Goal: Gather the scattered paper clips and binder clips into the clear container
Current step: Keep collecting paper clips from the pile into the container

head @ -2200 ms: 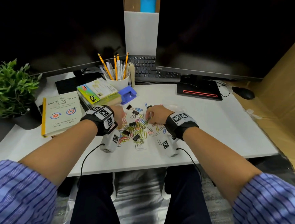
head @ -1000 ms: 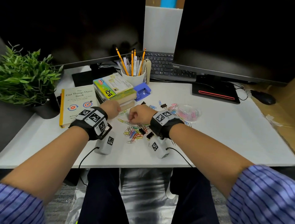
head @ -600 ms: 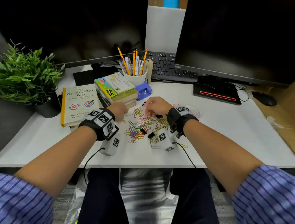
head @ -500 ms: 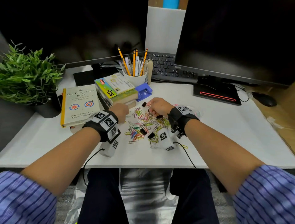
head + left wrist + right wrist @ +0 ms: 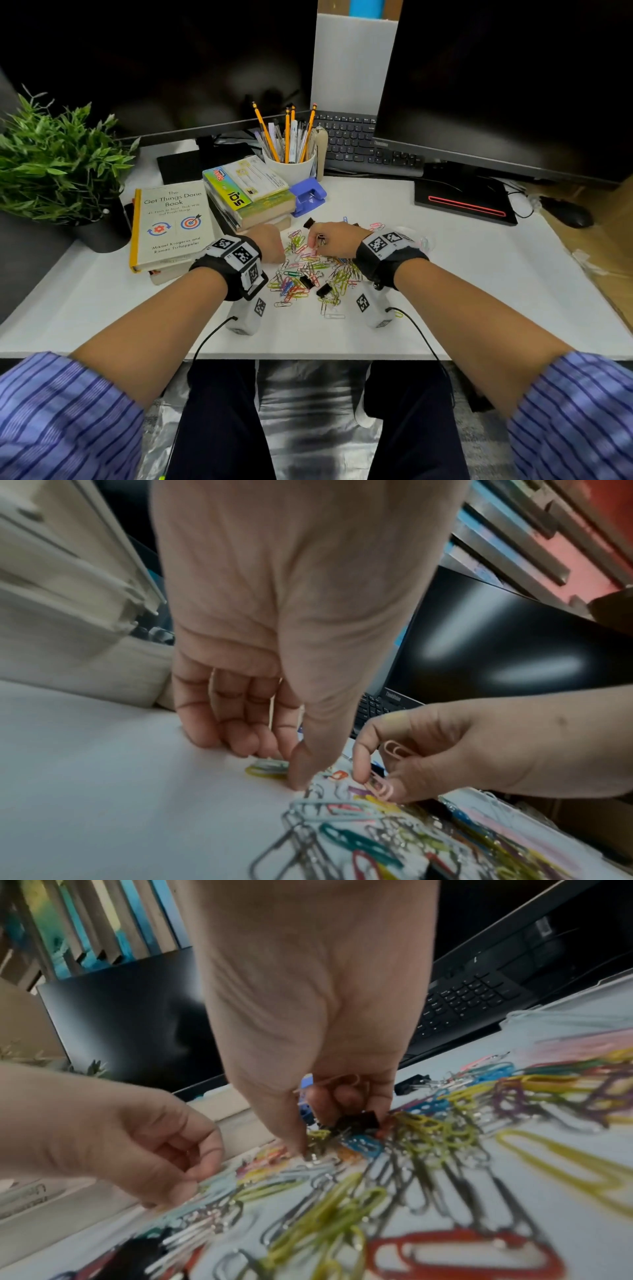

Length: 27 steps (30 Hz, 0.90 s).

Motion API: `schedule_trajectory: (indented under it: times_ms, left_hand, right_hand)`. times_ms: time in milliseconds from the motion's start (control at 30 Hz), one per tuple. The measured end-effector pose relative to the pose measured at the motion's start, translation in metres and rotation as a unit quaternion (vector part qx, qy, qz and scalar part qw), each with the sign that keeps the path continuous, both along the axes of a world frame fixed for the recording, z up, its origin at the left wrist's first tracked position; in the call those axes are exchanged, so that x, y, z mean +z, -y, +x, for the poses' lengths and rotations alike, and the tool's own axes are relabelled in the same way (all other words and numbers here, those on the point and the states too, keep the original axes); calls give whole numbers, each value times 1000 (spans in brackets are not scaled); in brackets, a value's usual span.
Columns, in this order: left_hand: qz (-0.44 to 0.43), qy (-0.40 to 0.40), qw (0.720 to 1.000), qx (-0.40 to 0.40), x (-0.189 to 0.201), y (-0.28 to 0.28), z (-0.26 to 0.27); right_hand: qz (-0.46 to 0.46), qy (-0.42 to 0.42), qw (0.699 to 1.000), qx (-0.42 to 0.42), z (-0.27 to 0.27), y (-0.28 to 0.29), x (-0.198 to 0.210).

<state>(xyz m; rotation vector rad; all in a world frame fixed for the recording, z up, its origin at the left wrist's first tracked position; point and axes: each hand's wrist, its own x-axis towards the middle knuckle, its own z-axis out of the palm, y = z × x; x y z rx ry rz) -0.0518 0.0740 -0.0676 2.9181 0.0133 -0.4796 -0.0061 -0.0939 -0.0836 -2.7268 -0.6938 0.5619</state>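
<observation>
Coloured paper clips (image 5: 308, 270) lie in a heap on the white desk (image 5: 462, 291), with black binder clips (image 5: 323, 290) among them. My right hand (image 5: 317, 240) is at the heap's far edge. Its curled fingers (image 5: 346, 1096) grip a black binder clip (image 5: 359, 1119) and pink paper clips (image 5: 380, 785). My left hand (image 5: 274, 246) is at the heap's left edge. There its thumb and curled fingertips (image 5: 240, 739) close on a yellow and a green clip (image 5: 267, 768) that lie on the desk. The clear container (image 5: 423, 244) stands just behind my right wrist, partly hidden.
Stacked books (image 5: 250, 195) and a larger book (image 5: 171, 222) lie left of the heap. A blue hole punch (image 5: 308, 197) and a pencil cup (image 5: 291, 164) stand behind it. Further off are a plant (image 5: 58, 164), a keyboard (image 5: 359, 144), monitors and a mouse (image 5: 568, 214).
My right hand moved from the heap's left side to its far edge and now grips a black binder clip. My left hand stayed at the left edge.
</observation>
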Motion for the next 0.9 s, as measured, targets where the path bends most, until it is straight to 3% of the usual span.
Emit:
schedule_trajectory:
  times_ms: [167, 300, 400, 533, 600, 767, 900]
  left_hand:
    - [-38, 16, 999, -7, 2, 5, -2]
    - [-125, 66, 989, 36, 7, 3, -7]
    - [-192, 43, 979, 48, 7, 0, -8]
    - [-215, 11, 975, 49, 6, 3, -10]
    - [-189, 19, 981, 36, 7, 4, -9]
    - [-187, -33, 982, 23, 3, 2, -12]
    - [-95, -71, 993, -27, -1, -1, -15]
  right_hand:
    - [14, 17, 1000, -1, 1, 3, -1]
    - [137, 3, 988, -67, 4, 12, 0]
    - [161, -22, 981, -103, 5, 18, 6]
    - [187, -70, 971, -130, -1, 23, 13]
    - [256, -118, 947, -151, -5, 25, 13]
    - [415, -269, 850, -181, -17, 30, 12]
    - [474, -381, 769, -197, -19, 38, 6]
